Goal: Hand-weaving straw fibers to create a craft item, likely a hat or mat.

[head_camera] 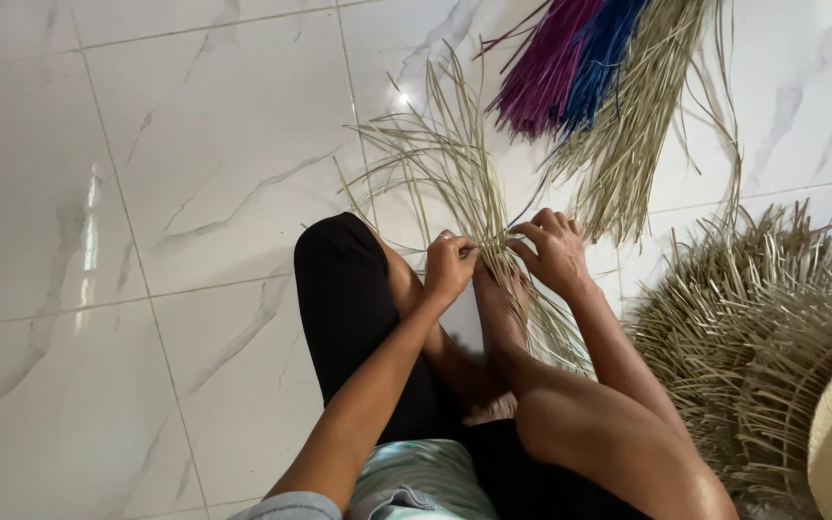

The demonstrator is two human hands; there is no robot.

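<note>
Knees and black shorts fill the bottom of the frame, legs folded on the floor. Just above them, mid-frame, both hands pinch the straw where the strands cross: left hand and right hand each in a narrow grip on a few strands, wrists bent inward. Looks light, springy and brittle, so best held near the crossing. Dyed bundle upper right.

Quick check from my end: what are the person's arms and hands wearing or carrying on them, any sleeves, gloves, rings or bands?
Both forearms are bare to above the elbow. The left hand and right hand wear no gloves. No watch or wristband shows; rings are too small to tell. A light blue-grey short sleeve edge shows at the left upper arm. The right sleeve is out of view.
</note>
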